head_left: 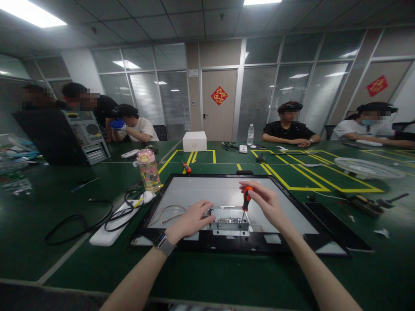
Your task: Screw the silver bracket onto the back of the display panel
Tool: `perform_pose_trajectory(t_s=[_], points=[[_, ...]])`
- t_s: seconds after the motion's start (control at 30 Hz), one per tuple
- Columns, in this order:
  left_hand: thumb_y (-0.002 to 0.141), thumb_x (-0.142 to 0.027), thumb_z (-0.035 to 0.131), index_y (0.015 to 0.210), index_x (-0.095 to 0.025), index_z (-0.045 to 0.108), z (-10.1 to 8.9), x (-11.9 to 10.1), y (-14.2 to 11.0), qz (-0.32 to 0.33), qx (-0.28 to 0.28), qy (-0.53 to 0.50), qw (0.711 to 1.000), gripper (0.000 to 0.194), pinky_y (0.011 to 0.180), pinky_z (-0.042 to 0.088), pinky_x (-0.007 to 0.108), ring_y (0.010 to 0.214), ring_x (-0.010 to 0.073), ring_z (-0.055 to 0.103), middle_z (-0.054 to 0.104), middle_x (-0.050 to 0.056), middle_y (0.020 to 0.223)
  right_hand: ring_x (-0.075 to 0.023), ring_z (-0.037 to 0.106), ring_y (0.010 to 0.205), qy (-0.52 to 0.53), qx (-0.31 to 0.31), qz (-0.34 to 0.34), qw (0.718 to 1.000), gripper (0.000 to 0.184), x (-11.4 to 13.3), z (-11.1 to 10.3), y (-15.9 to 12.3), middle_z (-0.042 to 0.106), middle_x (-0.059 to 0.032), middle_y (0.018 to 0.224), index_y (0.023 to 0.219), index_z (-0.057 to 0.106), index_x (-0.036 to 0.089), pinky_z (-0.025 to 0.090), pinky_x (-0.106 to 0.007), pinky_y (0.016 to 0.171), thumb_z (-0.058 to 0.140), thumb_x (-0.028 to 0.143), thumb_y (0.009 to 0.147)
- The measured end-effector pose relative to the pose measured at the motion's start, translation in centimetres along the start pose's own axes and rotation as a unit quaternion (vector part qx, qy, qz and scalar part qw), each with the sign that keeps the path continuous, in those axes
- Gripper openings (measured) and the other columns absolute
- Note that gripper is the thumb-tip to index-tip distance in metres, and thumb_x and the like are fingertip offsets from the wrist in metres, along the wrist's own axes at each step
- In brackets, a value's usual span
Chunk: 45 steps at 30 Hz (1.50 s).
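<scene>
A flat black-framed panel with a pale grey back, like a monitor part, lies on the green table before me. Near its front edge sits a metal bracket. My right hand grips a red and black screwdriver by its handle. The shaft points down, with its tip at the bracket's right part. My left hand, wearing a watch on the wrist, rests at the bracket's left side with fingers loosely spread. Thin wires lie on the panel left of that hand.
Left of the panel are a white power strip with black cables and a pink-lidded bottle. A black slab lies at the right. Beyond are a small red tool, a white box and several seated people. A computer case stands far left.
</scene>
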<state>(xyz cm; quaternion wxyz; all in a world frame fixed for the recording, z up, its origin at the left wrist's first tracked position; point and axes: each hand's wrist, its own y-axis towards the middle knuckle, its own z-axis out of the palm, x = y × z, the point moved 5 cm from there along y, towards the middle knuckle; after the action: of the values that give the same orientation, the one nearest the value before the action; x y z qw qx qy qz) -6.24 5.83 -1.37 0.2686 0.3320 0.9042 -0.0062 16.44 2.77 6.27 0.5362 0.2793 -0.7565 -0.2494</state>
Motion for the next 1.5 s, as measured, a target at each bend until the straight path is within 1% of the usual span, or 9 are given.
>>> perform_pose_trajectory(t_s=[0.13, 0.2, 0.37, 0.53, 0.83, 1.07, 1.17, 1.33, 1.5], points=[[0.092, -0.048, 0.044, 0.131, -0.024, 0.047, -0.1, -0.2, -0.1, -0.002, -0.001, -0.002, 1.0, 0.046, 0.102, 0.036, 0.034, 0.118, 0.0232, 0.049, 0.049, 0.007, 0.132, -0.0204, 0.064, 0.083, 0.004, 0.032, 0.019, 0.999, 0.036, -0.3, 0.6, 0.0, 0.068, -0.0058, 0.093, 0.124, 0.057, 0.024, 0.053, -0.036, 0.076, 0.05, 0.032, 0.089], [0.092, -0.049, 0.043, 0.131, -0.024, 0.047, -0.2, -0.2, -0.1, -0.005, -0.002, -0.001, 1.0, 0.046, 0.101, 0.037, 0.034, 0.118, 0.0234, 0.049, 0.05, 0.007, 0.131, -0.0189, 0.065, 0.076, -0.011, 0.018, 0.019, 1.0, 0.038, -0.7, 0.8, -0.1, 0.067, -0.0056, 0.093, 0.127, 0.054, 0.023, 0.053, -0.037, 0.075, 0.047, 0.031, 0.09], [0.092, -0.05, 0.042, 0.132, -0.024, 0.047, -0.2, -0.1, -0.1, -0.004, -0.002, 0.0, 1.0, 0.047, 0.101, 0.037, 0.034, 0.116, 0.0231, 0.05, 0.05, 0.008, 0.131, -0.0201, 0.063, 0.076, -0.124, -0.122, -0.005, 0.985, 0.035, -1.1, 0.0, -0.3, 0.068, -0.0058, 0.09, 0.12, 0.059, 0.022, 0.052, -0.039, 0.077, 0.055, 0.032, 0.086], [0.093, -0.049, 0.043, 0.131, -0.024, 0.047, -0.1, 0.0, -0.1, 0.004, -0.005, 0.003, 1.0, 0.046, 0.102, 0.037, 0.034, 0.117, 0.0227, 0.05, 0.05, 0.007, 0.131, -0.0181, 0.061, 0.071, -0.126, -0.186, 0.016, 0.974, 0.033, -1.2, -0.8, -0.5, 0.066, -0.0068, 0.096, 0.115, 0.06, 0.022, 0.053, -0.036, 0.071, 0.058, 0.034, 0.084], [0.092, -0.049, 0.044, 0.131, -0.023, 0.047, 0.2, 0.3, 0.0, 0.001, -0.006, 0.013, 1.0, 0.046, 0.101, 0.037, 0.034, 0.116, 0.0231, 0.05, 0.051, 0.008, 0.129, -0.0125, 0.05, 0.057, -0.117, -0.178, 0.014, 0.977, 0.026, -1.3, -0.1, -0.5, 0.061, -0.0034, 0.084, 0.102, 0.064, 0.019, 0.048, -0.029, 0.058, 0.064, 0.032, 0.08], [0.092, -0.049, 0.044, 0.131, -0.024, 0.047, 0.0, 0.2, 0.0, 0.0, -0.007, 0.011, 1.0, 0.046, 0.101, 0.037, 0.034, 0.117, 0.0233, 0.049, 0.05, 0.007, 0.13, -0.0184, 0.06, 0.078, -0.013, -0.183, 0.045, 0.982, 0.025, -1.9, 0.3, -0.5, 0.062, -0.0043, 0.088, 0.098, 0.061, 0.021, 0.053, -0.03, 0.064, 0.067, 0.034, 0.077], [0.092, -0.049, 0.044, 0.131, -0.024, 0.047, 0.0, 0.0, 0.1, -0.003, -0.007, 0.008, 1.0, 0.046, 0.101, 0.037, 0.034, 0.117, 0.0235, 0.049, 0.05, 0.007, 0.13, -0.0187, 0.063, 0.078, 0.04, -0.161, 0.051, 0.985, 0.026, -2.2, 1.3, -0.7, 0.061, -0.0028, 0.086, 0.098, 0.057, 0.023, 0.055, -0.034, 0.068, 0.068, 0.033, 0.077], [0.092, -0.047, 0.045, 0.13, -0.024, 0.048, 0.0, -0.2, 0.1, 0.0, -0.009, 0.002, 1.0, 0.045, 0.1, 0.037, 0.034, 0.116, 0.0232, 0.05, 0.051, 0.007, 0.13, -0.0185, 0.064, 0.078, 0.03, -0.112, 0.038, 0.992, 0.023, -2.3, 3.0, -1.1, 0.062, -0.0024, 0.086, 0.098, 0.056, 0.023, 0.056, -0.035, 0.071, 0.066, 0.03, 0.079], [0.092, -0.047, 0.045, 0.129, -0.024, 0.048, 0.1, -0.2, 0.1, 0.003, -0.012, 0.002, 1.0, 0.043, 0.099, 0.038, 0.033, 0.115, 0.0228, 0.05, 0.051, 0.006, 0.129, -0.0184, 0.064, 0.075, 0.013, -0.11, 0.035, 0.993, 0.023, -2.3, 3.1, -1.3, 0.062, -0.0025, 0.086, 0.099, 0.055, 0.023, 0.057, -0.037, 0.073, 0.066, 0.03, 0.08]])
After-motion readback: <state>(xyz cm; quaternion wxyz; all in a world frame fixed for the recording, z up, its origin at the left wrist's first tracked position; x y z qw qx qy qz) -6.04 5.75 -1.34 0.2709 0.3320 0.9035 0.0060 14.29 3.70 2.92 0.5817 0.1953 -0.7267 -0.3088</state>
